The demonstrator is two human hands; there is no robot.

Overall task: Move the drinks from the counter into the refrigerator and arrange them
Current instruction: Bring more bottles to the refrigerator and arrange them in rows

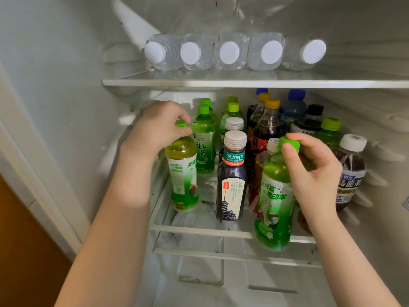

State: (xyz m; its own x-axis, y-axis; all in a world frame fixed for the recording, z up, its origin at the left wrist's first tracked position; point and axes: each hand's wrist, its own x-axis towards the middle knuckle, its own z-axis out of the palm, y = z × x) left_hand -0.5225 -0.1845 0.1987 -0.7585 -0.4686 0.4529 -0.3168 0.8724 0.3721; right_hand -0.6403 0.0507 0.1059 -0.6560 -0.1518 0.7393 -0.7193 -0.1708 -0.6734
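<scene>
Caps [290, 142] were pinched by left hand [159, 127] and right hand [309, 167]; unsupported beyond the shelf's [199, 229] front edge, the right bottle [274, 196] could be dropped.

- Bare left hand [159, 129]: smooth, with rounded knuckles.
- Bare right hand [314, 171]: thumbnail short and plain (the one nail seen clearly).
- Bare left forearm [124, 207] and bare right forearm [345, 251]: slim and smooth, uncovered throughout.

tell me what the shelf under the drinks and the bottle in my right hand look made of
Shelf: likely clear glass or plastic, a bag shows through it; white plastic-looking rim. Bottle in the right hand: clear glossy plastic, liquid visible; printed film label, green plastic cap.
</scene>
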